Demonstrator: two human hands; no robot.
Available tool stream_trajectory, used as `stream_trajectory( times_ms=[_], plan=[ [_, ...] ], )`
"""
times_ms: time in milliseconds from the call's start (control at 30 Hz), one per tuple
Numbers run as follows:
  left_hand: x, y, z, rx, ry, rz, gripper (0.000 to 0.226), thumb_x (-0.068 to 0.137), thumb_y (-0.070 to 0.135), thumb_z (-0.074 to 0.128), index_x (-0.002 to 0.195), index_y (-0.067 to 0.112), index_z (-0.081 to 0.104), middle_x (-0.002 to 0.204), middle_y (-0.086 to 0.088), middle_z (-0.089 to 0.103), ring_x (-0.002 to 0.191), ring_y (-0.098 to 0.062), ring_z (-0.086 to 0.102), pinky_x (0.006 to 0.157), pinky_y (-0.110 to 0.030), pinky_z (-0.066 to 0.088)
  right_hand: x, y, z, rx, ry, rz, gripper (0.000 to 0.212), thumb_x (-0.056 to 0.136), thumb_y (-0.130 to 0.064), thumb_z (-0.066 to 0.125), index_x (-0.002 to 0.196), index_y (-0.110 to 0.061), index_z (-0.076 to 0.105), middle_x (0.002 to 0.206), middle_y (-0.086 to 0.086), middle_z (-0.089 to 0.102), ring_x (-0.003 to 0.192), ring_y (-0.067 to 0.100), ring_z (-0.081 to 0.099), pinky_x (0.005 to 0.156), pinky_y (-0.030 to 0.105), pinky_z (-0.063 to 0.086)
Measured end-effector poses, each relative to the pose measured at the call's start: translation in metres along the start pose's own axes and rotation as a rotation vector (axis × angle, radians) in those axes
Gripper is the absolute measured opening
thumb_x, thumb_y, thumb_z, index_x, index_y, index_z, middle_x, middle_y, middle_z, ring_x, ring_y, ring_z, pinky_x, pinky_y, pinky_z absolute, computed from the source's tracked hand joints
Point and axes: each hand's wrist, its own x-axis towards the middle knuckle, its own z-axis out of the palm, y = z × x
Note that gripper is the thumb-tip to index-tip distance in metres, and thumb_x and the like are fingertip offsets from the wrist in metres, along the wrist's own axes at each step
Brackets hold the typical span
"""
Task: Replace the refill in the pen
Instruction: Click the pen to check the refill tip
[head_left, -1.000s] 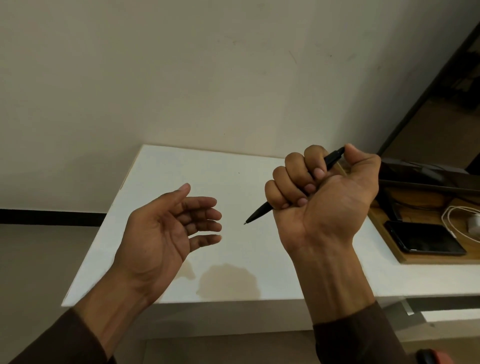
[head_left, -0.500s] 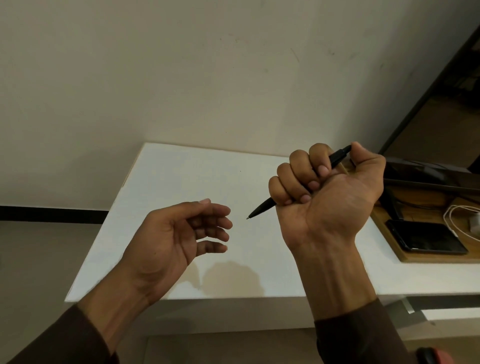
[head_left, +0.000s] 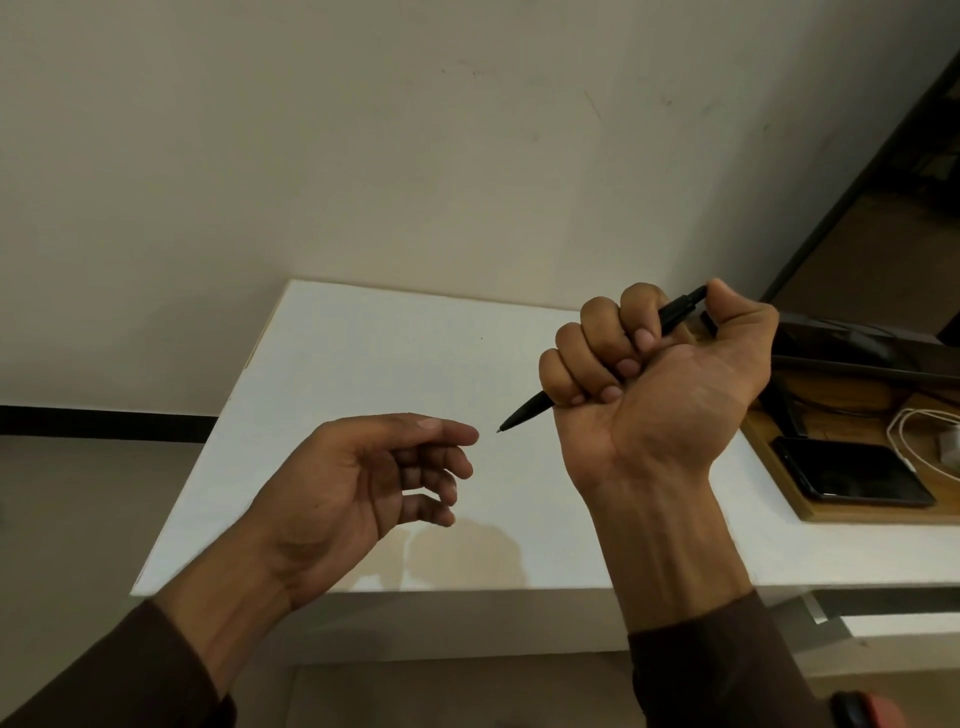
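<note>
Left hand (head_left: 363, 483) is empty, palm turned inward, fingers loosely curled and spread apart, hovering above the white counter (head_left: 363, 364) with nothing touching it. Its fingertips point toward the pen tip, near but clearly apart. A faint brownish stain (head_left: 462, 556) sits on the counter near the front edge, below the gap between the hands. Right hand (head_left: 654, 384) is clenched in a full fist round the black pen (head_left: 524, 413) — barrel runs through the fist on a diagonal, writing tip sticking out low on the left, the top end poking out high on the right by the thumb, which rests at or over that end. Pen is held up in the air, not resting on anything. Further right, on a wooden tray (head_left: 831, 514), lie a dark phone (head_left: 852, 470) and a white cable (head_left: 919, 441). No spare refill is visible anywhere. Judgement: task looks barely started, pen still assembled. The step in hand seems to be bringing the free hand onto the tip section to unscrew it. To do that well, pinch the front section with thumb and first two fingers close to the joint, keep the fist steady and twist only the front — and shift the fist back a bit so the joint is exposed. Keep it low over the counter, since a spring or the refill could drop out once it loosens.
</note>
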Motion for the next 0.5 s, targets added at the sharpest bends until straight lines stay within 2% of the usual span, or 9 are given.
stream_trajectory(
  times_ms=[367, 500],
  plan=[
    [-0.0018, 0.0019, -0.0011, 0.023, -0.024, -0.009, 0.039, 0.082, 0.016, 0.054, 0.101, -0.011, 0.075, 0.081, -0.02, 0.065, 0.066, -0.025, 0.057, 0.057, -0.037, 0.053, 0.0002, 0.0015, -0.0009, -0.005, 0.006, -0.016, 0.045, 0.096, -0.045, 0.026, 0.061, -0.016, 0.022, 0.054, -0.001, 0.012, 0.045, 0.013, 0.008, 0.046, 0.026, 0.01],
    [-0.0025, 0.0021, -0.001, 0.04, -0.041, -0.004, 0.039, 0.082, 0.017, 0.056, 0.102, -0.011, 0.075, 0.08, -0.019, 0.065, 0.064, -0.024, 0.056, 0.056, -0.037, 0.052, 0.0005, 0.0018, -0.0015, 0.015, -0.003, -0.031, 0.045, 0.09, -0.047, 0.032, 0.06, -0.016, 0.023, 0.054, 0.0, 0.012, 0.045, 0.013, 0.008, 0.046, 0.026, 0.01]
  ],
)
